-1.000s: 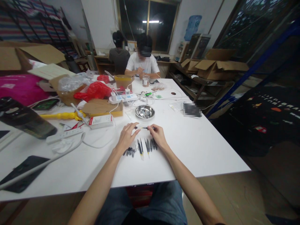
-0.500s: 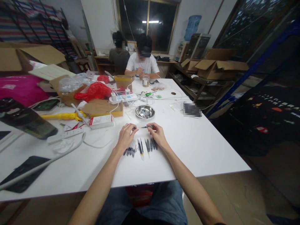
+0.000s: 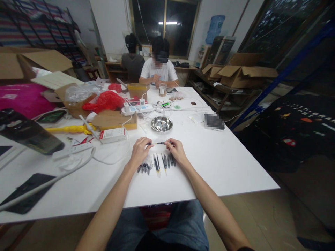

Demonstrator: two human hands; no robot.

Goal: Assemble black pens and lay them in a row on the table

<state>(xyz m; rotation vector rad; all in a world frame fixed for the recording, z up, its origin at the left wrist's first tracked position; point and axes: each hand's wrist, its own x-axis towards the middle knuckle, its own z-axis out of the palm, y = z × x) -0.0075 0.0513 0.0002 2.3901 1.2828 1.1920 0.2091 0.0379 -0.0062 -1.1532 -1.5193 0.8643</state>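
My left hand (image 3: 140, 150) and my right hand (image 3: 176, 150) each pinch one end of a thin black pen (image 3: 160, 143), held level just above the white table (image 3: 225, 164). Both hands are closed on it. Below the hands, several dark pen parts (image 3: 157, 163) lie in a row on the table. A small steel bowl (image 3: 161, 123) stands just beyond the pen.
A power strip (image 3: 136, 109), a brown box (image 3: 113, 120), a red bag (image 3: 106, 100) and cables crowd the table's left and far side. Two phones lie at the left. A person in a white shirt (image 3: 158, 71) sits at the far end, another behind. Cardboard boxes (image 3: 240, 73) fill shelves on the right.
My left fingers have curled in from an opener pose to a pinch on the pen's left end. The hands have hardly shifted otherwise.
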